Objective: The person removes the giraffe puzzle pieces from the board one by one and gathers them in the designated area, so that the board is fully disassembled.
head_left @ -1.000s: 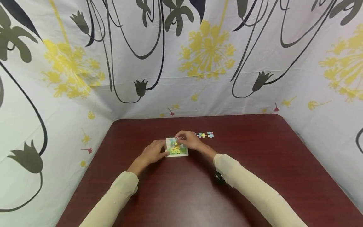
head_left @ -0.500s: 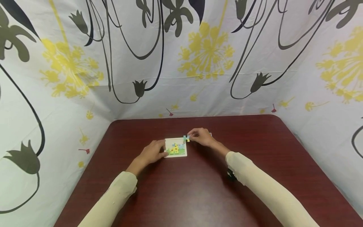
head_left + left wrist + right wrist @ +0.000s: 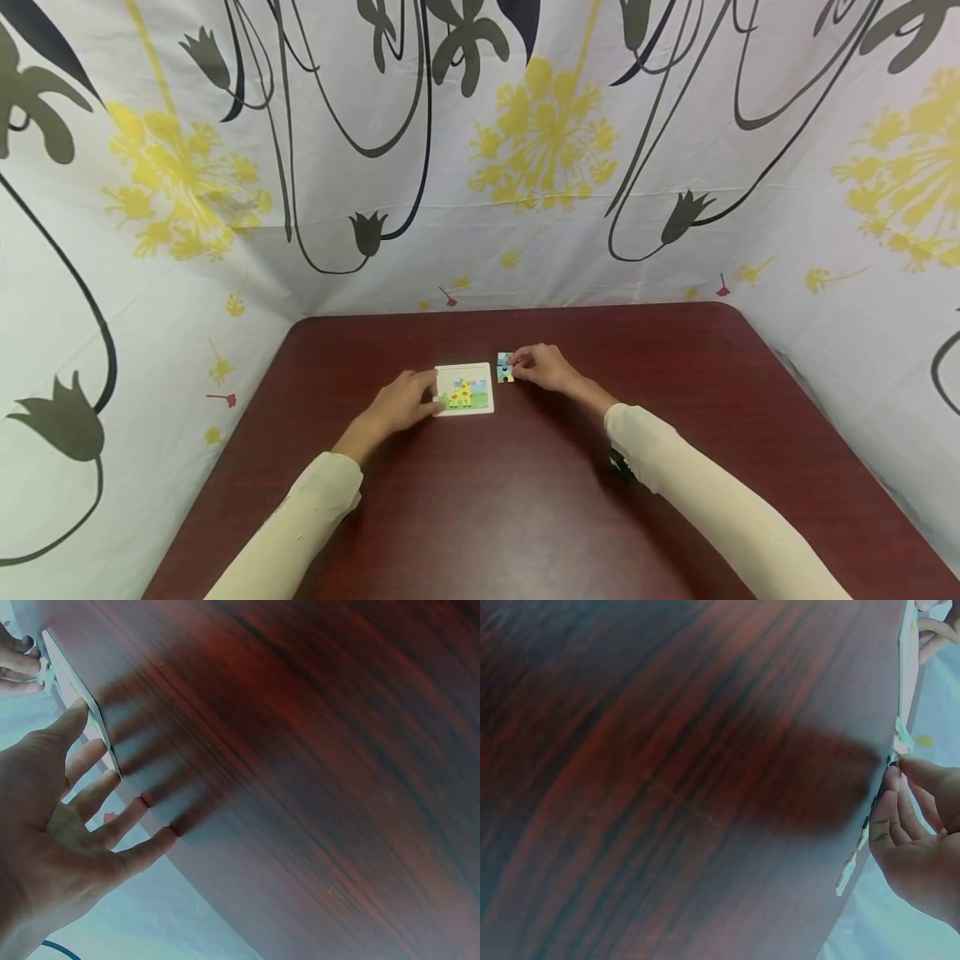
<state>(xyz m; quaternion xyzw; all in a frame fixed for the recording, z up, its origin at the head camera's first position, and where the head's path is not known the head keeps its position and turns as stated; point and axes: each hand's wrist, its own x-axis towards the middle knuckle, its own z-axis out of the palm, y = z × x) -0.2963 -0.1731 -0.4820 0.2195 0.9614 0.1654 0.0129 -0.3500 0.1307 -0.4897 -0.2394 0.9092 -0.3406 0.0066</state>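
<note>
Left hand lies flat on the table, fingers straight, tips touching the left edge of the puzzle board. Board sits at table centre, giraffe picture up. At the board's 2 o'clock, just beside its corner, the right hand pinches a puzzle piece between thumb and fingertips, low over the table.

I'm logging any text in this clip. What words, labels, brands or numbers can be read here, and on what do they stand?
None can be read.
Puzzle board: a giraffe picture, no words visible.
Puzzle piece pinched in the right hand: colours only.
Curtain: flower print, no lettering.
Table: plain wood grain.
</note>
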